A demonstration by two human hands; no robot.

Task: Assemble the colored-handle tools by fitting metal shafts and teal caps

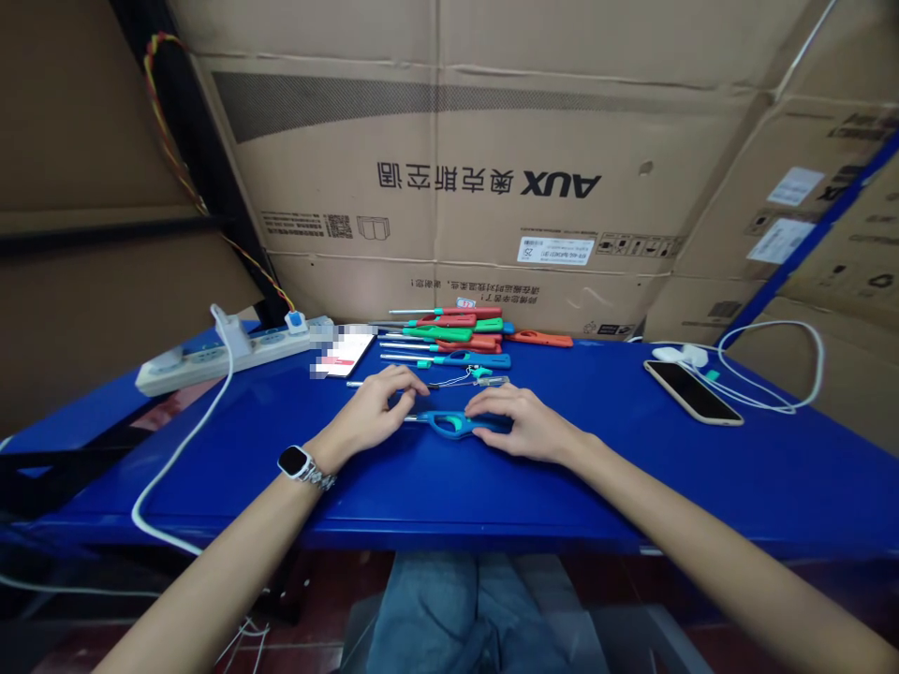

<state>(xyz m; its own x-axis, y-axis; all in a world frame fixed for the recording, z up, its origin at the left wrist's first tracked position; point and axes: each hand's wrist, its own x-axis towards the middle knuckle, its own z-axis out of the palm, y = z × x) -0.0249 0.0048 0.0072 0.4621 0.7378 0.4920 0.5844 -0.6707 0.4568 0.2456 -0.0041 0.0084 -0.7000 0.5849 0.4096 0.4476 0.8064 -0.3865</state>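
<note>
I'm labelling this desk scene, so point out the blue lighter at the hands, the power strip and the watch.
Blue lighter (456, 424), head view: its trigger.
Power strip (269, 344), head view: top face between plugs.
Watch (293, 461), head view: dark screen.

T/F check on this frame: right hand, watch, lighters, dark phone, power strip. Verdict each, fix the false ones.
1. The right hand has fingers on the handle of a blue plastic long-nosed lighter with a teal trigger. True.
2. The black-faced watch with a silver band is on the right wrist. False: that watch is on the left wrist.
3. A dark-screened phone in a pale case lies on the glossy blue table. True.
4. The lighters grouped at the back are all blue. False: those lighters include red, green and orange.
5. The long white power strip is at right. False: the strip is at left.
</note>
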